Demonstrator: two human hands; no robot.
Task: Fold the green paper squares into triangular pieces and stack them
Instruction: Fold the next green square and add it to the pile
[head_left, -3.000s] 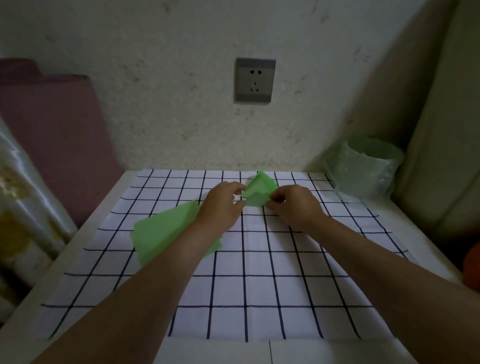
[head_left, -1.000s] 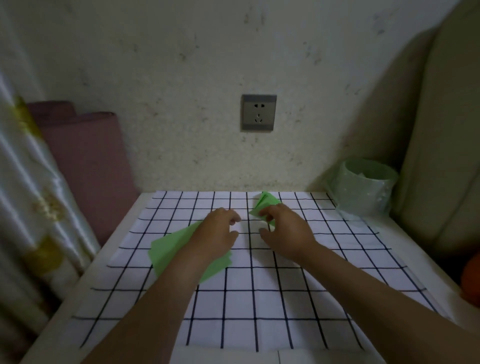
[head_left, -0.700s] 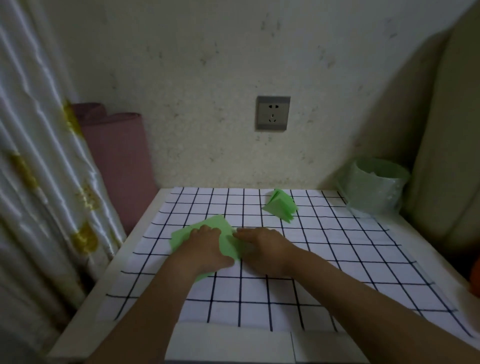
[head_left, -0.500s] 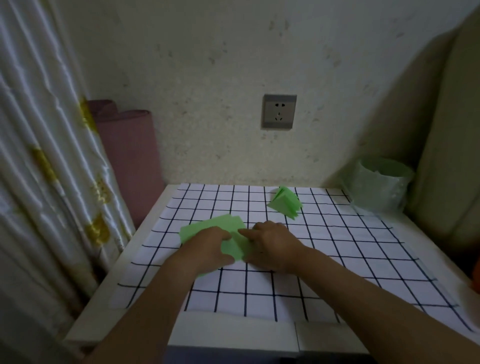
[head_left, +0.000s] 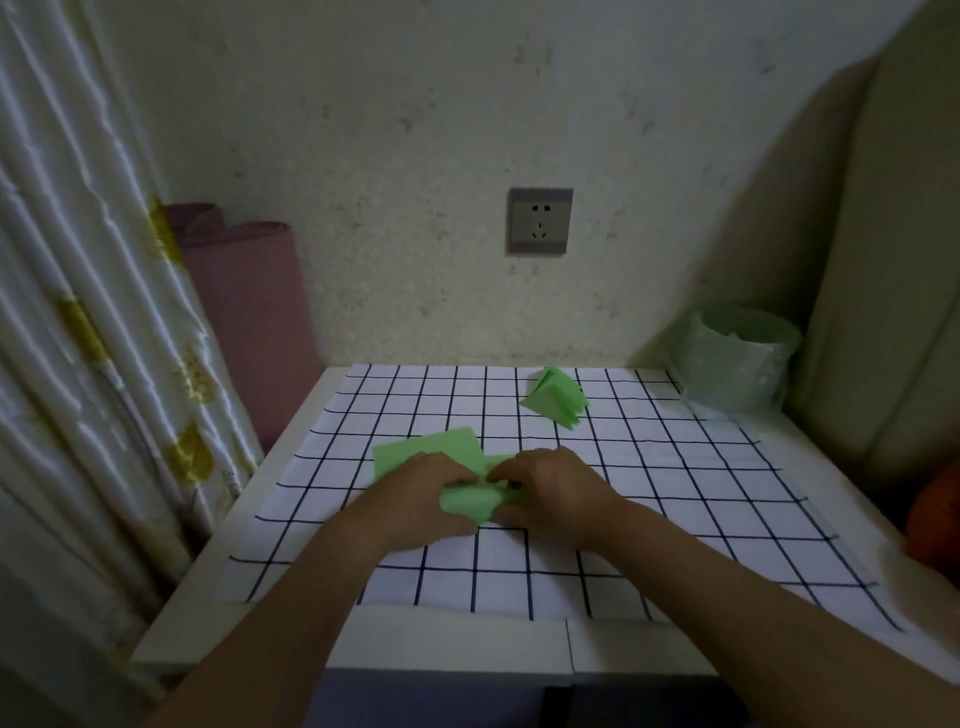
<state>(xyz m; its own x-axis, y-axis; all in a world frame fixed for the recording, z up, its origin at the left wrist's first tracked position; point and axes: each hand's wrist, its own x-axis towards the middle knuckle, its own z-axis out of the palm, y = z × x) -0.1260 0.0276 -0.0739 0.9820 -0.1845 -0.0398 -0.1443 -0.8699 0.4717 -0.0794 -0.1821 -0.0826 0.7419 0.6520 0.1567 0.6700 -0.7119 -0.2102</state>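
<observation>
Pinching one green paper square (head_left: 470, 503), both hands (head_left: 421, 496) (head_left: 553, 493) meet.

The person's left forearm (head_left: 311, 597) and right forearm (head_left: 727, 587) are bare all the way to the lower edge of the view. The left hand (head_left: 423, 496) and the right hand (head_left: 553, 493) are bare as well. The forearms look slim and smooth. In the dim light, nails and finer marks cannot be told.
</observation>
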